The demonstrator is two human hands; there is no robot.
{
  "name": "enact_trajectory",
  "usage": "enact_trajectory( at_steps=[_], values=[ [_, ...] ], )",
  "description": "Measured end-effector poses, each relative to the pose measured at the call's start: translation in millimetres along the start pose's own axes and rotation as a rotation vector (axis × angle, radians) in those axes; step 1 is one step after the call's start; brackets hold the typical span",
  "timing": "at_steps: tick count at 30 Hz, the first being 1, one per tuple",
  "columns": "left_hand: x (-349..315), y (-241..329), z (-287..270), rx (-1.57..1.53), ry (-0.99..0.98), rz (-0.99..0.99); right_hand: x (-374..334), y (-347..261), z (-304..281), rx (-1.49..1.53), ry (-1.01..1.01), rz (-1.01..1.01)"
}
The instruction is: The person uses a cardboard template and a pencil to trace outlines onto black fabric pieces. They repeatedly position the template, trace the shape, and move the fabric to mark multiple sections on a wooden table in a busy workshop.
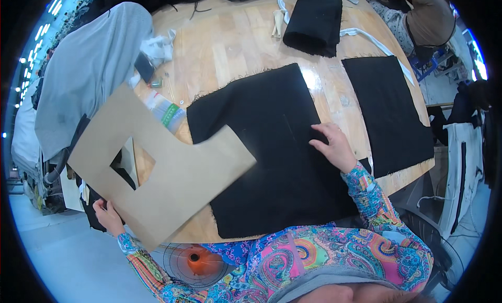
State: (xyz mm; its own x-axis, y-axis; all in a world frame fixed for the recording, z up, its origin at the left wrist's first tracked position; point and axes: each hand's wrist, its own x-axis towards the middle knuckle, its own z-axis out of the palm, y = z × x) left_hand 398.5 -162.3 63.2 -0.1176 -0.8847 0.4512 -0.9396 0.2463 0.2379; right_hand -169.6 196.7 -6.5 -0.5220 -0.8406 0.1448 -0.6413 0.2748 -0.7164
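- Multicoloured paisley shirt point(277, 261) nearest;
- flat tan card sheet point(183, 172), squarish hole, over the desk's point(230, 47) left side; probably light, stiff, creasable; best gripped by edges;
- left hand point(109, 219) pinches its lower-left edge;
- right hand point(335, 147) empty, loosely open, at frayed black cloth point(277, 188); contact unclear.

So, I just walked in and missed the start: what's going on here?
The person's left hand grips a tan card sheet with a four-sided cut-out, partly over a black fabric panel on a wooden table. The right hand is open at the panel's right edge. A narrower black piece lies farther right.
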Motion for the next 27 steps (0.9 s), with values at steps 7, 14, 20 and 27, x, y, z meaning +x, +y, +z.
enact_trajectory(
  at_steps=[7,14,20,27],
  values=[
    [-113,169,20,-0.575,-0.305,0.373,-33,13,-20,0.022,-0.026,0.293],
    [-208,252,30,-0.63,-0.893,0.891,-87,-21,-24,0.063,-0.164,-0.21],
    [-210,238,43,-0.703,-0.984,0.768,-113,-32,24,0.294,-0.32,-0.446],
    [-193,283,8,-0.915,-0.797,0.789,-104,-49,75,0.133,-0.313,-0.522]
  ],
)
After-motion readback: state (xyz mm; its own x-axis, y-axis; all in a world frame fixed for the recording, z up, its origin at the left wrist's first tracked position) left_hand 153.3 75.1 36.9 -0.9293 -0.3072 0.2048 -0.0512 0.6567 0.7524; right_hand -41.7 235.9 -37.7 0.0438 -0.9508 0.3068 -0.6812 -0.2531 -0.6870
